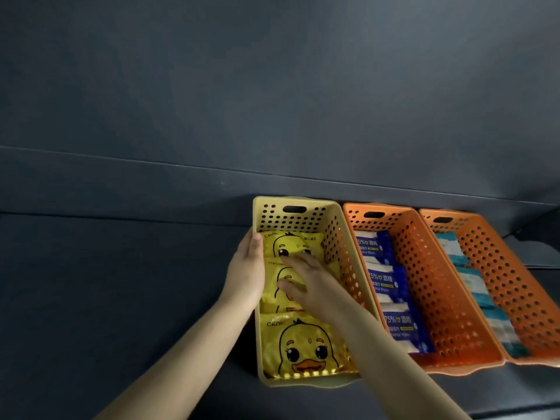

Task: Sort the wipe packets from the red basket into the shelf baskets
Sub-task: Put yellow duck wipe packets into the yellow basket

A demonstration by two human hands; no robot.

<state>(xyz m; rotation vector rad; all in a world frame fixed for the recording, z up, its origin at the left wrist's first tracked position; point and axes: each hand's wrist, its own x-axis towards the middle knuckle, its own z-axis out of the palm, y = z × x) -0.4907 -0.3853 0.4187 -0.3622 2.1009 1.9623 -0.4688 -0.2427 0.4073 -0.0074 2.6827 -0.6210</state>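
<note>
where three duck packets [298, 347] lie in a row in the yellow basket [303, 218], the right hand [315, 283] rests flat, fingers straight, on the middle one; the left hand [245, 274] grips the basket's left wall, thumb over the rim. beside it on the shelf [121, 298], two orange baskets [424, 268] hold blue packets [385, 283] and teal packets [472, 283].

Single head-worn wide-angle view, looking forward and down onto a dark shelf [121, 298] from close range. It is near enough that both forearms enter from the bottom edge, and the left hand [247, 268] and right hand [315, 283] lie just below the centre of the frame. The yellow basket [303, 219], an orange basket [424, 283] and a second orange basket [509, 283] occupy the lower right, their sides splayed by the lens; the upper half shows only the dark back panel [272, 86].
</note>
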